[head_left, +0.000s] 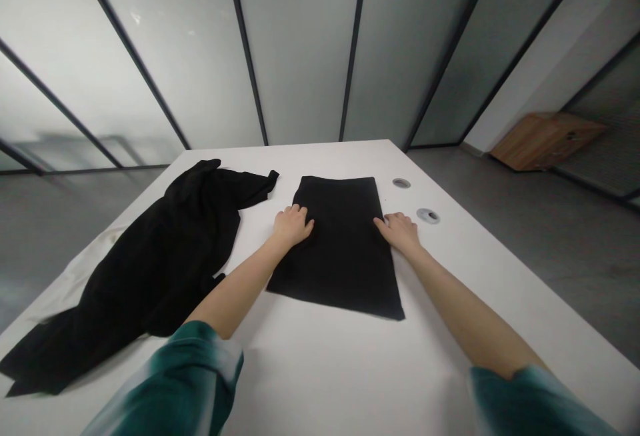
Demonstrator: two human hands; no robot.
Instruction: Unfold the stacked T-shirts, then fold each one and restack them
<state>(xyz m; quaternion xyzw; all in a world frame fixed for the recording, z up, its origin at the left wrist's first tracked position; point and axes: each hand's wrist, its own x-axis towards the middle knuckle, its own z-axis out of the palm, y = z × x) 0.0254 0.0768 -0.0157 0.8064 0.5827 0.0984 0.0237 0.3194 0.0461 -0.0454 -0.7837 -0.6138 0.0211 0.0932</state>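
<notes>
A black cloth (345, 249), folded into a flat panel with straight edges, lies on the white table (330, 369). Its near edge is wider than its far edge. My left hand (291, 225) rests on the panel's left edge, the fingers slightly bent and the thumb apart on the fabric. On the opposite side, my right hand (401, 231) lies at the right edge. Its thumb touches the cloth and its fingers reach over the tabletop, apart from the thumb. Neither hand lifts the fabric.
A rumpled black garment (165, 256) spreads along the table's left side, with whitish fabric (83, 273) partly beneath it. Two round grommets (428, 215) are set in the tabletop at right. Frosted glass panels (300, 49) stand behind; a wooden cabinet (543, 141) is at far right.
</notes>
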